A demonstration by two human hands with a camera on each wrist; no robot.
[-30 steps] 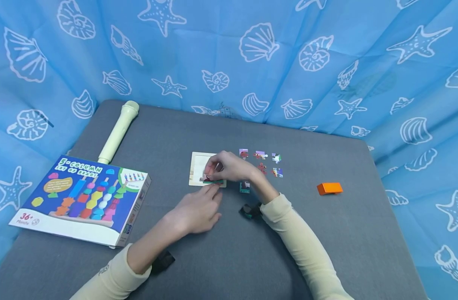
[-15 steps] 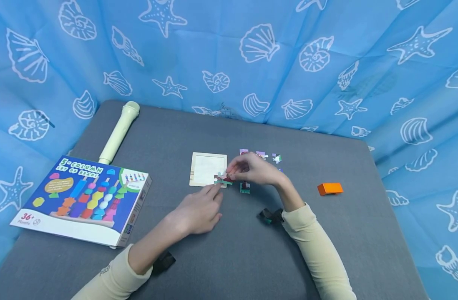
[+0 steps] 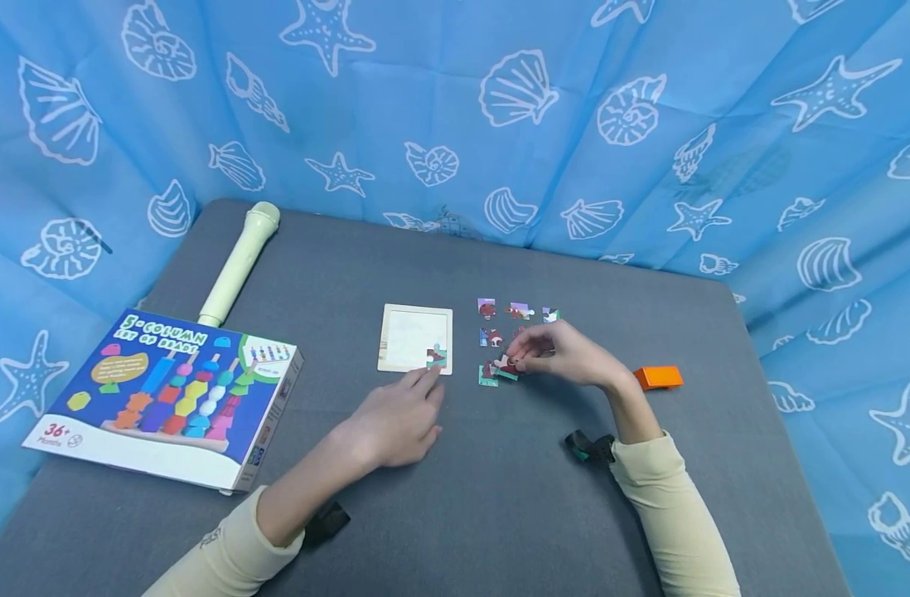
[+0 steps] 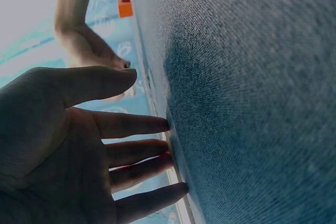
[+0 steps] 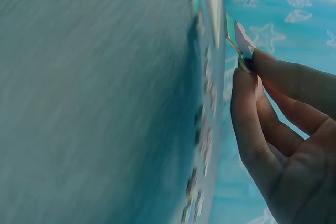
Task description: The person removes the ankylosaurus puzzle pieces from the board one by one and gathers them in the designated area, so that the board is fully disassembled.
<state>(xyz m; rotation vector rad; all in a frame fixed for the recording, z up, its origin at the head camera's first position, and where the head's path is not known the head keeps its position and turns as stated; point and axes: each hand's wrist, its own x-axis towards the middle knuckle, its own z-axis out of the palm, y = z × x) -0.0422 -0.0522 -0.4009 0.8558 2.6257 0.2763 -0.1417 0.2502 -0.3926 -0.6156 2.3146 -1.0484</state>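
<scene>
A puzzle piece [image 3: 506,367] with green and dark red on it is pinched between the thumb and fingers of my right hand [image 3: 567,355]. In the right wrist view the puzzle piece [image 5: 239,38] is clear of the table, held at its end. My left hand [image 3: 395,421] lies in front of the wooden puzzle tray [image 3: 383,340], its fingertips at the near edge. The left wrist view shows the left fingers [image 4: 139,153] extended against that edge. One puzzle piece [image 3: 436,356] sits in the tray's near right corner. Other pieces [image 3: 488,376] lie in rows right of the tray, partly hidden by my right hand.
A bead-set box [image 3: 164,398] lies at the left, with a pale green microphone-shaped toy [image 3: 239,265] behind it. An orange block [image 3: 659,377] stands right of my right hand. Blue shell-patterned curtain [image 3: 455,124] surrounds the grey table [image 3: 515,497].
My right hand has moved right from the tray to the loose pieces, carrying a puzzle piece. A piece in the tray's near right corner is now uncovered. The left hand has barely moved.
</scene>
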